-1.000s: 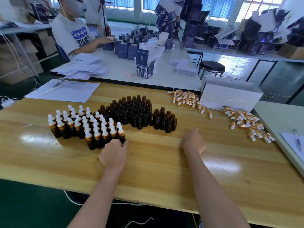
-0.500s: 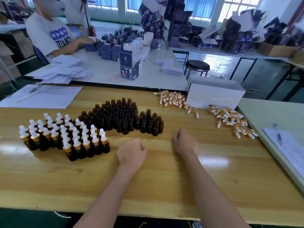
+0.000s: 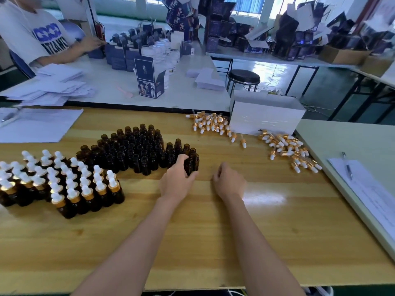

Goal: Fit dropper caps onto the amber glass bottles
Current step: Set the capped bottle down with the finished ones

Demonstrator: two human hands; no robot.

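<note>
A small uncapped amber glass bottle is clasped upright in the curled left grip. Just right, the right grip is seen loosely curled, empty, over the pale wooden surface. White-bulbed capped bottles are massed to the left grip's left; gold-and-white dropper caps are scattered beyond the right grip.

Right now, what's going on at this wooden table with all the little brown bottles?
A person is capping amber bottles. Their left hand grips one uncapped bottle at the near right end of the open cluster. The right hand rests loosely curled on the table, holding nothing. Finished capped bottles stand grouped to the left, and loose dropper caps lie in two piles beside a white box.
</note>
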